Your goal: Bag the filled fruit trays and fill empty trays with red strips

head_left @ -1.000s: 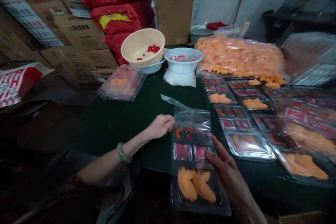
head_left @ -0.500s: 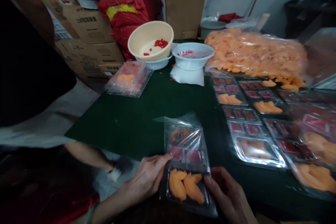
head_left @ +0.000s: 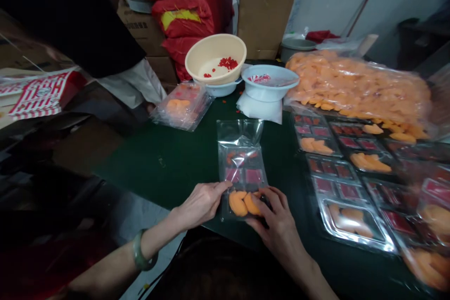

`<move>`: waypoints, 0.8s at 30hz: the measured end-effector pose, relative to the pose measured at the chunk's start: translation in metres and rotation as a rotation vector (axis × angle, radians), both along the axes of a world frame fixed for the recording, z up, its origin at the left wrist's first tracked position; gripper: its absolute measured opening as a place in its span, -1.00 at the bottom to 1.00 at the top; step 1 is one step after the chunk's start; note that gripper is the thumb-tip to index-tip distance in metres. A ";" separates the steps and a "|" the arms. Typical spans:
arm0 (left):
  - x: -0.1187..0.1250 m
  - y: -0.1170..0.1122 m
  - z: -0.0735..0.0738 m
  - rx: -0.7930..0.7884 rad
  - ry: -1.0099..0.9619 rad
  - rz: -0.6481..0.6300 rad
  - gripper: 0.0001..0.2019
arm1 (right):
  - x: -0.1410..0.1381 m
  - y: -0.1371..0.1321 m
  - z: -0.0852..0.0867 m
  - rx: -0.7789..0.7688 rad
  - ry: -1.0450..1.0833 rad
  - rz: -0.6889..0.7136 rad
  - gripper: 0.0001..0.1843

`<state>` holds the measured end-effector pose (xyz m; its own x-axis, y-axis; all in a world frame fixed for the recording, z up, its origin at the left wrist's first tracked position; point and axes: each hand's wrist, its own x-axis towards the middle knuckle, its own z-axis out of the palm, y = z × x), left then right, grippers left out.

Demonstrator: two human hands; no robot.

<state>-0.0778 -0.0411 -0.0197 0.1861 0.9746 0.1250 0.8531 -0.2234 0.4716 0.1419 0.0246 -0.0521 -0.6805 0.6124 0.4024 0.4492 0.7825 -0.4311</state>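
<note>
A black compartment tray in a clear plastic bag (head_left: 242, 176) lies on the green table in front of me. Orange curved pieces (head_left: 238, 203) fill its near compartment, two pink squares sit in the middle, and red bits are at the far end. The bag's loose end reaches past the tray. My left hand (head_left: 201, 204) grips the left edge, thumb on top. At the near right corner my right hand (head_left: 272, 211) is closed round the tray, its fingers over the orange pieces.
Several filled trays (head_left: 351, 211) cover the table's right side, with a large bag of orange pieces (head_left: 355, 82) behind. A cream basin (head_left: 197, 65), a pale blue basin (head_left: 270, 91) and a stack of bagged trays (head_left: 181, 108) stand at the back. A person (head_left: 70, 18) stands on the left.
The bagged tray has moved away from me and now lies straighter. My right hand has shifted onto its near right corner. The person at the left has moved and a red-and-white striped package shows.
</note>
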 end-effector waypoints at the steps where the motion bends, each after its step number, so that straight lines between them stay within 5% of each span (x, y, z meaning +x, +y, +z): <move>1: -0.002 0.001 0.002 0.015 0.042 -0.004 -0.62 | -0.007 0.002 0.001 0.002 0.024 -0.032 -0.71; 7: -0.009 -0.005 0.018 0.071 0.308 0.045 -0.52 | -0.055 0.012 0.011 0.010 -0.012 -0.219 -0.87; 11: -0.009 -0.015 0.018 0.141 0.381 0.110 -0.52 | -0.079 0.016 0.016 0.005 -0.051 -0.222 -0.84; 19: -0.036 -0.077 0.003 0.187 0.339 0.337 -0.57 | -0.103 -0.017 0.009 0.155 -0.089 0.069 -0.85; 24: -0.033 -0.117 -0.012 0.386 0.332 0.559 -0.76 | -0.113 -0.041 0.006 0.254 -0.099 0.341 -0.77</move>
